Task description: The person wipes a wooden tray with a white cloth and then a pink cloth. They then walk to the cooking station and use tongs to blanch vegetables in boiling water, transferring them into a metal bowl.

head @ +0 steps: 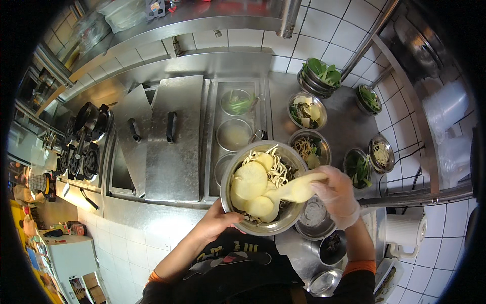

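My left hand (217, 223) grips the near-left rim of a large stainless steel bowl (262, 230), raised in front of my apron. Inside it lie thin round pale-yellow slices (248, 180), which look like potato. Cream-coloured strands (278, 171) and some dark leafy food show along the bowl's far right side. A clear plastic glove covers my right hand (339, 197), which pinches the end of a limp pale-yellow strip (300, 188) over the bowl's right rim. The strip hangs down onto the slices; whether it is one piece or several overlapping slices I cannot tell.
Beyond the bowl stand a metal bowl of noodle-like strands (308, 149) and one with tofu-like pieces (306, 110). Bowls of greens (357, 167) line the right wall. Round pots (234, 135) sit in the sunken well, beside a lidded unit (174, 159). A gas stove (81, 152) is far left.
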Demonstrator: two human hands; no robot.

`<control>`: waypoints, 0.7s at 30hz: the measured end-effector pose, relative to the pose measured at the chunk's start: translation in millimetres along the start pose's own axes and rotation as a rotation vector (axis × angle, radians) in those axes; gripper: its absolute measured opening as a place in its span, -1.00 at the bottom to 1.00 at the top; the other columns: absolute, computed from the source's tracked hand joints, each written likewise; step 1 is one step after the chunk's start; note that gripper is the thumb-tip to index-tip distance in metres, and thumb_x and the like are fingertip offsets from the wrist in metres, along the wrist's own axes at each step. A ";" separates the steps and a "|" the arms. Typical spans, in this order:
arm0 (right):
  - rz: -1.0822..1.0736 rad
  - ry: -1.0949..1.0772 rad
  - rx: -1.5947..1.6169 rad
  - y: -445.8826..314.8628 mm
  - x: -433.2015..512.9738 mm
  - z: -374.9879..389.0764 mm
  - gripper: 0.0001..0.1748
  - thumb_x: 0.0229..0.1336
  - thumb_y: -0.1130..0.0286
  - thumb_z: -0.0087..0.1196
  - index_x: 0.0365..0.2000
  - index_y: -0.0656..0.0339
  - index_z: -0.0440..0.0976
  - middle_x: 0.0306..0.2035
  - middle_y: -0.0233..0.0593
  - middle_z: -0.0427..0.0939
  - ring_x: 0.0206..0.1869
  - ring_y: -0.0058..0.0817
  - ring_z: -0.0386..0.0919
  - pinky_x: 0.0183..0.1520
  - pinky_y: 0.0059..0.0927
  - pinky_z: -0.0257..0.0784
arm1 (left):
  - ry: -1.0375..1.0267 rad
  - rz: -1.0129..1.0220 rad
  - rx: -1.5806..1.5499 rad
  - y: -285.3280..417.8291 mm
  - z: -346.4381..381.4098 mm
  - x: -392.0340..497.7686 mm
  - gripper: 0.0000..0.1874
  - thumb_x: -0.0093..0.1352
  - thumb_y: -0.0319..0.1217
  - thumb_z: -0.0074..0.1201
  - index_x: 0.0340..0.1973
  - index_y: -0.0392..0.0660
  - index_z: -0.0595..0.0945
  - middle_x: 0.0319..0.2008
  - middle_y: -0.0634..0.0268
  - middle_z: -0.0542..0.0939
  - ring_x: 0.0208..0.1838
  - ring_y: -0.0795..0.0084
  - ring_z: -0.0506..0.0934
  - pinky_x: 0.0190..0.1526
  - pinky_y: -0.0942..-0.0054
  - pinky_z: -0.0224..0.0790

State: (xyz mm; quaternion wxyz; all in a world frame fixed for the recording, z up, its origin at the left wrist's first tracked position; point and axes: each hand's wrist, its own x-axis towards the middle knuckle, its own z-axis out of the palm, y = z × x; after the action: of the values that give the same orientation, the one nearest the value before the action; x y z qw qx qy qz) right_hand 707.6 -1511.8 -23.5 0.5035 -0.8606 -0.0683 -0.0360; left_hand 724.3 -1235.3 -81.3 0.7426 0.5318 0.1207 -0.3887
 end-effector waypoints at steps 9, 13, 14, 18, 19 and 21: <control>-0.263 0.028 -0.122 10.2 17.5 66.4 -0.76 -0.11 0.59 0.14 -0.35 0.29 0.38 -0.20 -0.18 0.47 -0.14 -0.30 0.46 -0.04 -0.40 0.33 | -0.160 0.160 0.150 -10.8 13.5 -1.3 -0.29 0.14 -0.62 0.02 0.20 -0.34 0.13 0.03 0.10 0.39 0.04 0.40 0.40 0.03 0.47 0.29; -0.227 0.102 0.064 -1.5 18.9 44.8 -0.84 0.03 0.49 0.08 -0.31 0.24 0.41 -0.31 -0.22 0.49 -0.31 -0.49 0.49 -0.26 -0.49 0.42 | -0.137 0.043 0.008 -9.1 6.9 3.3 -0.32 0.11 -0.63 0.10 0.14 -0.37 0.20 -0.08 0.06 0.45 -0.11 0.34 0.50 -0.14 0.48 0.42; 0.011 0.155 0.025 -0.2 14.4 29.1 -0.86 0.01 0.51 0.07 -0.34 0.26 0.42 -0.39 -0.26 0.51 -0.33 -0.52 0.50 -0.27 -0.54 0.41 | -0.103 -0.022 -0.031 -9.1 4.1 4.6 -0.32 0.11 -0.63 0.10 0.14 -0.36 0.20 -0.10 0.06 0.46 -0.14 0.34 0.52 -0.18 0.49 0.45; 0.157 0.543 0.511 61.7 7.7 -36.0 -0.84 0.08 0.57 -0.04 -0.27 0.28 0.44 -0.26 -0.25 0.51 -0.26 -0.46 0.47 -0.19 -0.44 0.41 | -0.139 -0.002 -0.173 -12.4 -5.7 9.3 -0.33 0.10 -0.66 0.09 0.12 -0.37 0.19 -0.18 -0.01 0.50 -0.22 0.27 0.56 -0.26 0.45 0.52; 0.153 0.619 0.752 89.1 3.7 -56.3 -0.79 0.12 0.53 -0.02 -0.19 0.27 0.42 -0.19 -0.24 0.50 -0.18 -0.40 0.48 -0.14 -0.35 0.41 | -0.046 -0.049 -0.139 -13.6 -8.6 9.3 -0.31 0.10 -0.65 0.11 0.13 -0.37 0.16 -0.17 -0.02 0.50 -0.22 0.24 0.56 -0.28 0.39 0.53; 0.211 0.904 1.045 152.1 -6.4 -98.0 -0.63 0.18 0.46 0.00 0.01 0.29 0.30 -0.07 -0.20 0.46 -0.07 -0.30 0.46 -0.05 -0.23 0.40 | 0.065 -0.087 -0.100 -15.1 -15.9 9.1 -0.27 0.10 -0.63 0.14 0.14 -0.39 0.12 -0.15 -0.06 0.48 -0.21 0.18 0.56 -0.32 0.27 0.55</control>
State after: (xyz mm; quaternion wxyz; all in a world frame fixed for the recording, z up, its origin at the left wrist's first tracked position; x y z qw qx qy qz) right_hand 725.3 -1671.3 -107.3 0.8312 -0.4084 0.2236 -0.3039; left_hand 723.5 -1227.4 -103.7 0.7463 0.5006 0.1870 -0.3967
